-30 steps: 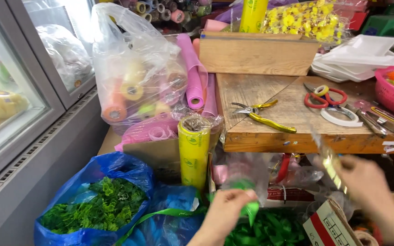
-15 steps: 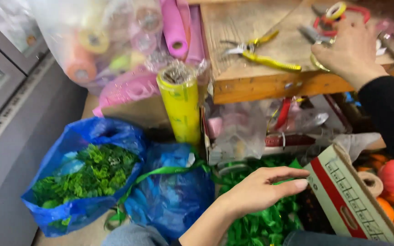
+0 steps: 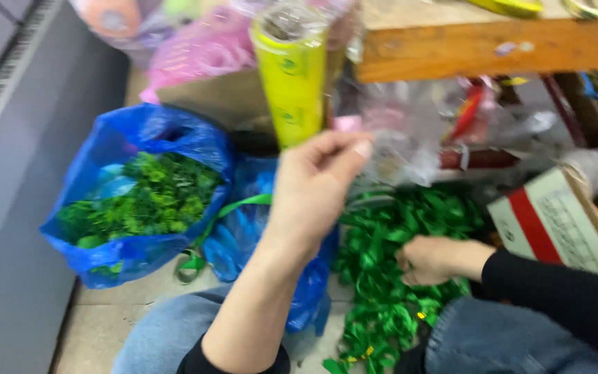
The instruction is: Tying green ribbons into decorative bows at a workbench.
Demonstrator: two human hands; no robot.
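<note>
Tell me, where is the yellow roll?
In the head view the yellow roll stands upright near the top middle, just left of the wooden table edge and above the raised left hand, with the blue bag of greenery to its lower left.

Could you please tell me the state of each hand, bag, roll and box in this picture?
left hand: raised, fingers pinched together, nothing clearly held.
right hand: down in the green ribbon bows.
blue bag: open, filled with green foliage.
yellow roll: upright, wrapped in clear film.
cardboard box: tilted, flap open.
</note>
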